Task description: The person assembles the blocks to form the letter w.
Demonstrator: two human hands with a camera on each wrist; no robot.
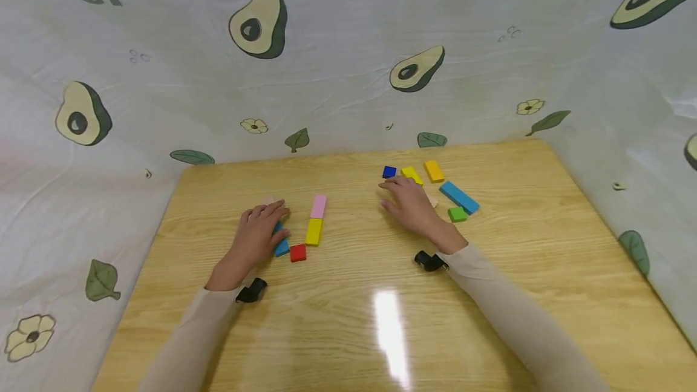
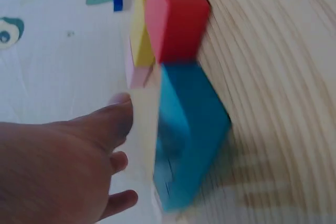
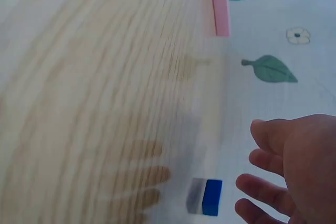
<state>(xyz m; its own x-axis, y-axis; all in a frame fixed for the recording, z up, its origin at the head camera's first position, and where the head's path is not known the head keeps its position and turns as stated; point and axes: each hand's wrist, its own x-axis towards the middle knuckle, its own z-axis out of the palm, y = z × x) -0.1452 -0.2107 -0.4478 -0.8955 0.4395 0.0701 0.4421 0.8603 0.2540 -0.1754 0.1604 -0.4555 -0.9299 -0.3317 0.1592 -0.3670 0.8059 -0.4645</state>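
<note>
My left hand (image 1: 258, 232) is over a blue block (image 1: 281, 247), partly covering it, with fingers spread and nothing held. Beside that block lies a red block (image 1: 297, 253), and further right a yellow block (image 1: 313, 231) meets a pink block (image 1: 318, 206) end to end. In the left wrist view the thumb is apart from the blue block (image 2: 191, 129). My right hand (image 1: 412, 207) hovers with loosely bent fingers near a small dark blue block (image 1: 389, 172) and another yellow block (image 1: 412, 175). The right wrist view shows its fingers holding nothing, beside the dark blue block (image 3: 212, 198).
Right of my right hand lie an orange block (image 1: 434, 171), a long blue block (image 1: 460, 197), a green block (image 1: 457, 214) and a pale block (image 1: 432, 201), mostly hidden. A pale block peeks out behind my left fingers. An avocado-print cloth (image 1: 337, 77) borders the wooden table (image 1: 337, 319).
</note>
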